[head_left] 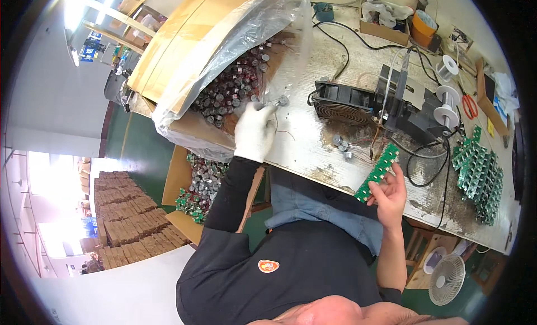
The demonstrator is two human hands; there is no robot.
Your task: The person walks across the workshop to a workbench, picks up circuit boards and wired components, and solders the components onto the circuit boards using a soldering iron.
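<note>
My left hand [254,131], in a white glove, is beside the open carton at the table's left. Its fingertips pinch a small round silver part [283,100] just above the tabletop; a thin red wire trails near the glove. Many like parts with red wires [226,95] fill the plastic-lined cardboard box [179,39]. My bare right hand [390,195] holds a strip of green circuit boards [376,173] between thumb and fingers at the table's front edge. A few loose silver parts [342,146] lie on the table between my hands.
Beyond the strip stand a black fan [342,104] and a solder-wire stand with white spools [446,107]. Cables cross the table. Stacked green board strips [480,177] lie at the right, near red-handled scissors [469,106]. Below the table's left side, another carton [174,177] holds finished-looking parts and boards.
</note>
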